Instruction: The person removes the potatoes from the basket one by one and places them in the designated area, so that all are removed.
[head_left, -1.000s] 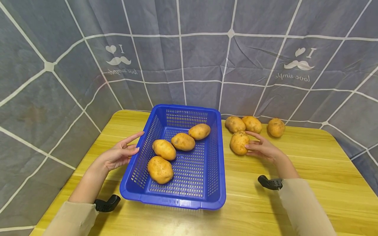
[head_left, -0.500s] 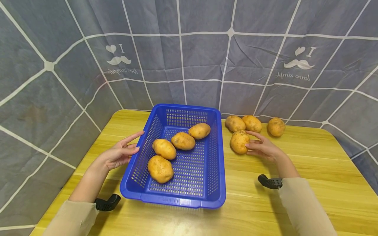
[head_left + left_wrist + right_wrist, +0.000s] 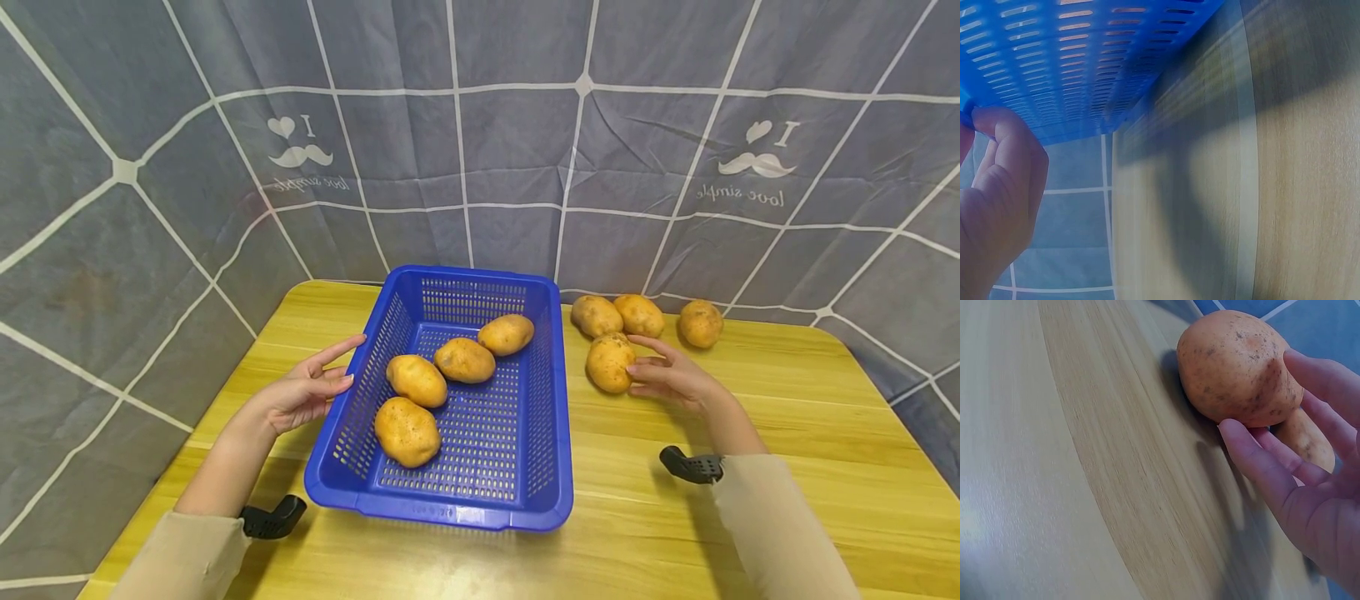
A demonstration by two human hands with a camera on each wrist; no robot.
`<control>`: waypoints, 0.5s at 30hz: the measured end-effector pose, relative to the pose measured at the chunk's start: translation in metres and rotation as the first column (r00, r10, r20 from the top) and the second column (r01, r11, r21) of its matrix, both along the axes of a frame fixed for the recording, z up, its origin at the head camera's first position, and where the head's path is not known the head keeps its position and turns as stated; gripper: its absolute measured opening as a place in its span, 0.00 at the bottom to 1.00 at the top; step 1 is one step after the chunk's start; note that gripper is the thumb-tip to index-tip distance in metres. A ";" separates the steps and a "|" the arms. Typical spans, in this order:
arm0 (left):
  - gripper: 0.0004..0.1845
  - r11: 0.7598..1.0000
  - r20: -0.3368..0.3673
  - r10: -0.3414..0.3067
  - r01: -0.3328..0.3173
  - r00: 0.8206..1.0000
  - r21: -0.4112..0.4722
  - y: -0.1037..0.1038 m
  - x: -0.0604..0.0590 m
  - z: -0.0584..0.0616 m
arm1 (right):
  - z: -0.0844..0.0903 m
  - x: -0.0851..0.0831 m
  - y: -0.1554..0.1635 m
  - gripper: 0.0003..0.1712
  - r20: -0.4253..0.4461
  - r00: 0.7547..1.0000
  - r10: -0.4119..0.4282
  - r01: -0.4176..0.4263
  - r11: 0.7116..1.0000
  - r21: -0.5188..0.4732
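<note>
Tan-skinned potato (image 3: 608, 362), firm, fairly heavy, at 3 o'clock of basket (image 3: 552, 400); right hand (image 3: 670, 377) fingers (image 3: 1254, 456) relaxed, touching; best cupped around the middle; left hand (image 3: 305, 389) fingers relaxed against basket.

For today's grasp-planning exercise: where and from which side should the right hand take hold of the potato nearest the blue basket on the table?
Probably across its broad middle, coming from the right, where the right hand already touches the potato. It lies free on the table, apart from the blue basket, so fingers can wrap over the top and thumb beneath.
</note>
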State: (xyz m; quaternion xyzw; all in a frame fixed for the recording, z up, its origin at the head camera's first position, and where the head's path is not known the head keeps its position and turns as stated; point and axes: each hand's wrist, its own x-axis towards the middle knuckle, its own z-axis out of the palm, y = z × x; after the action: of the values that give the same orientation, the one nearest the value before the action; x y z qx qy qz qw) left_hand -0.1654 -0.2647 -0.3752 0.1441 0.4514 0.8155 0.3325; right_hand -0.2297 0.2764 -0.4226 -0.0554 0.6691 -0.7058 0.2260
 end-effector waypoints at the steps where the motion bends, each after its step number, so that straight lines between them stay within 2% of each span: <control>1: 0.29 1.000 0.002 0.002 -0.002 1.000 0.000 0.000 0.000 0.000 | 0.000 0.000 0.001 0.40 0.003 1.000 0.000 0.000 1.000 0.000; 8: 0.29 1.000 -0.001 -0.001 0.001 1.000 0.000 0.000 0.000 -0.001 | 0.005 0.004 0.008 0.41 -0.003 1.000 0.007 -0.007 1.000 -0.006; 15: 0.28 1.000 -0.004 0.003 -0.003 1.000 -0.003 0.000 -0.001 -0.001 | 0.016 0.009 0.014 0.29 -0.017 1.000 0.023 -0.024 0.999 -0.028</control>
State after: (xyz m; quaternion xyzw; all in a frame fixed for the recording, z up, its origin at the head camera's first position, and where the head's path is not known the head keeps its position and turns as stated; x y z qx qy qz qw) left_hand -0.1663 -0.2645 -0.3758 0.1445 0.4536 0.8149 0.3306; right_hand -0.2208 0.2906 -0.4070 -0.0722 0.6604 -0.7119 0.2279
